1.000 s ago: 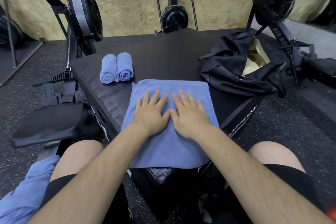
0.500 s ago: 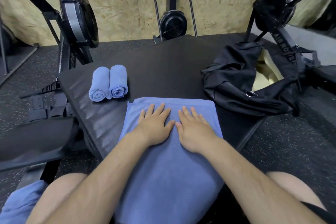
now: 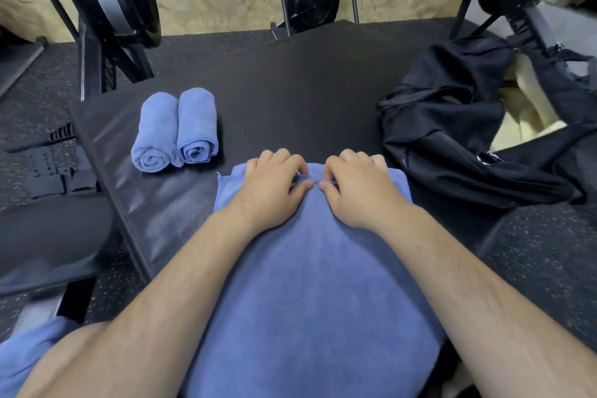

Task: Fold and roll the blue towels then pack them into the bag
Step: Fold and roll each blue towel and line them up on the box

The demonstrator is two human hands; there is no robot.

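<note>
Two rolled towels: finished, laid side by side and touching, near the left edge of the padded box; not yet packed.
Third towel: spread flat at the near edge of the box, with its near part draped off toward the person.
Left hand: fingers are curled over the towel's far hem, which is pinched against the thumb.
Right hand: the same hem is pinched just beside the left hand, thumbs almost touching.
Step in hand: judged to be the first turn of a roll, or a fold, started from the far hem; which one cannot be told.
Bag: slumped open at the right edge of the box, pale lining exposed; nothing blue is seen inside.
Blue cloth: glimpsed low on the left beside the leg, possibly another towel; this cannot be confirmed.
Progress: roughly midway is judged. Two rolls are made, one is being begun, and all the packing is left.
</note>
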